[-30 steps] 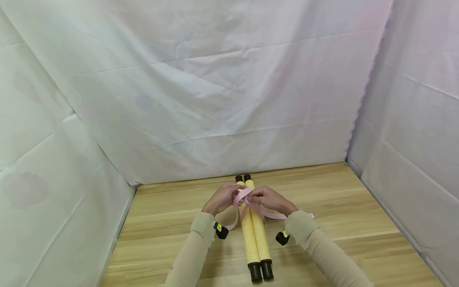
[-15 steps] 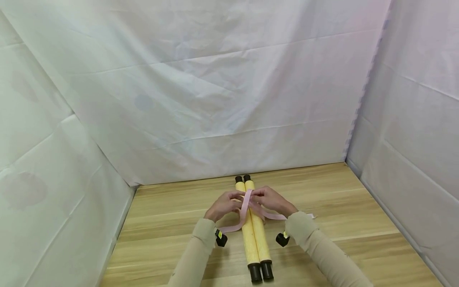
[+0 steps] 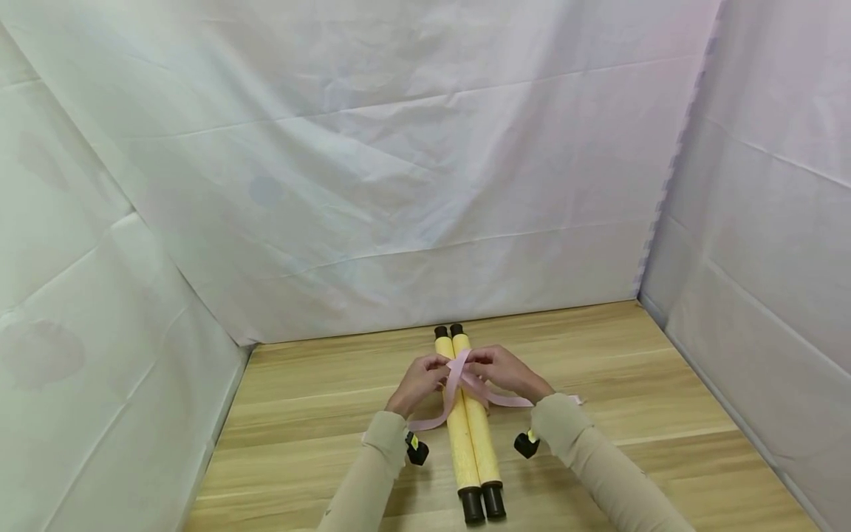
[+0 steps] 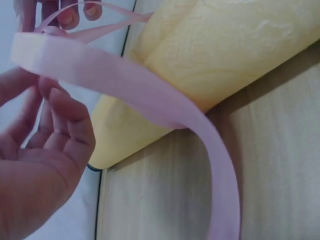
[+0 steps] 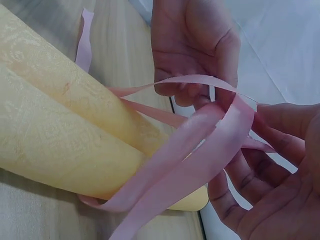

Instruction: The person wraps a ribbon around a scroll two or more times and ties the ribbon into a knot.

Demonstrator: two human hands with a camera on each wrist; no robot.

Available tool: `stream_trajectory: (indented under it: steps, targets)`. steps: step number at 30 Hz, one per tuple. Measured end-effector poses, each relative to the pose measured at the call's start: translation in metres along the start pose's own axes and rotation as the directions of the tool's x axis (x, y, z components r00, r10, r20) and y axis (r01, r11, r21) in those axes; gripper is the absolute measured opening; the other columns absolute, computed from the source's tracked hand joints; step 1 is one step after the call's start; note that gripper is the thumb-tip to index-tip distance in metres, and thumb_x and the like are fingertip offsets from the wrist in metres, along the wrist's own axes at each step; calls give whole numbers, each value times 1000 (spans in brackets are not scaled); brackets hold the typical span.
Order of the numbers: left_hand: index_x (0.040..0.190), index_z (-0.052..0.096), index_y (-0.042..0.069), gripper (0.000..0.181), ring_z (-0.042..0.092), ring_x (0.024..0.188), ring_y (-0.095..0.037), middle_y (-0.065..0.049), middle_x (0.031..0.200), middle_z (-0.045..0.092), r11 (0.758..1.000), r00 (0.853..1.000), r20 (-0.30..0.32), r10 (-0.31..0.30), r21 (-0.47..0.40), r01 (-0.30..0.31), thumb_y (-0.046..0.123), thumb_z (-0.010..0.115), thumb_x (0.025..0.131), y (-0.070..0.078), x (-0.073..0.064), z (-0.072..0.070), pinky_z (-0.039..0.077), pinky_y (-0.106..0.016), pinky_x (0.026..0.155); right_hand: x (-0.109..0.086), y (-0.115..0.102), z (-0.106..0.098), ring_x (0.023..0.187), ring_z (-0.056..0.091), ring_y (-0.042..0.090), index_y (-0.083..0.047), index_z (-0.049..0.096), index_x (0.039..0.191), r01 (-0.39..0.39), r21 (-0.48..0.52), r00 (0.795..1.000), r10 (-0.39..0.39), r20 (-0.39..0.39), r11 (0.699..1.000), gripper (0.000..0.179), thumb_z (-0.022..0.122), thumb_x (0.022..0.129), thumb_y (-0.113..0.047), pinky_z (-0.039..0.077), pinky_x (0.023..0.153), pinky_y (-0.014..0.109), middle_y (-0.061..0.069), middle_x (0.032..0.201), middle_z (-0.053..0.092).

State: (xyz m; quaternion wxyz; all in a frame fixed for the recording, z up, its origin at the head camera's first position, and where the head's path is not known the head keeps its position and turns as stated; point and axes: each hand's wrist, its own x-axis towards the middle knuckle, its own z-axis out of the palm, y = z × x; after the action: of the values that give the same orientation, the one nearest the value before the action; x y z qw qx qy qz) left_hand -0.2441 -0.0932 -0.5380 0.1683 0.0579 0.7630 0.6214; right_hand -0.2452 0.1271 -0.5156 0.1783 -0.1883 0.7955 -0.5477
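Two pale yellow rolls with black end caps, like a scroll rolled from both sides [image 3: 473,436], lie side by side on the wooden table. A pink ribbon [image 3: 453,395] passes around and under them, with a loop raised above. My left hand [image 3: 417,380] pinches the ribbon near the crossing; in the left wrist view its fingers [image 4: 70,110] are bent at the band. From the other side my right hand [image 3: 503,369] pinches the loop between thumb and fingertips, as the right wrist view shows. The exact crossing of the strands is partly hidden by fingers.
One ribbon tail lies leftward under the left wrist, the other rightward past the right wrist to its end [image 3: 577,400]. White cloth walls [image 3: 425,185] enclose the wooden table [image 3: 299,414] at the back and sides.
The left hand has drawn back slightly, then moved in again toward the right hand. The left ribbon strand has swung across the rolls and hangs lower. The right hand stays nearly in place.
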Motion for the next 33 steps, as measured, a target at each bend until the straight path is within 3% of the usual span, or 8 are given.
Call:
stream_trajectory:
  steps: [9,12,15,19,23,27,33]
  targets:
    - [98,65,-2,14,44,55,-11,-3,67,51,985,986,-146,-83,-165,58,11,59,96,-11,3,5,37,-25,53,-4,4,-1,91,64,18,-13,73,111,-1,-13,999,1,-35,1000,20,59,101,-23,52,81,51,5,105,70]
    - [92,64,-6,14,43,50,-7,-1,62,52,952,974,-161,-158,-286,108,9,63,93,-13,4,8,36,-22,49,-5,6,-2,89,63,20,-13,73,108,-6,-8,999,5,-38,1000,18,60,100,-23,52,81,52,5,102,70]
    - [86,67,-5,16,49,51,-5,-1,63,60,897,956,-158,-247,-410,164,10,67,90,-14,4,11,39,-19,47,-7,7,-2,88,63,22,-13,73,108,-12,-3,999,12,-35,1000,18,60,100,-23,52,81,53,6,101,70]
    - [87,72,-2,18,55,54,-5,-2,69,67,854,940,-157,-302,-484,194,16,71,90,-12,4,14,43,-17,49,-8,9,-4,93,62,22,-12,73,112,-19,1,999,19,-30,1000,21,60,100,-24,52,82,52,6,106,70]
    - [90,74,-2,22,54,53,-4,-2,71,68,851,935,-179,-307,-491,186,20,72,90,-12,5,19,44,-18,50,-8,10,-4,94,62,22,-13,72,114,-32,5,999,32,-31,999,22,60,100,-24,52,83,51,5,107,70]
    - [96,74,2,24,48,51,-2,-1,74,67,868,936,-172,-308,-454,202,26,71,92,-14,7,23,39,-16,48,-8,12,-4,92,62,23,-13,73,112,-36,9,999,36,-27,999,21,61,99,-25,51,82,50,6,105,70]
    - [111,73,5,28,43,53,-4,2,74,60,952,977,-62,-204,-243,184,27,59,99,-17,4,22,35,-19,49,-8,12,-6,93,63,21,-13,73,113,-27,4,999,27,-19,1000,22,60,100,-25,51,84,50,6,107,70]
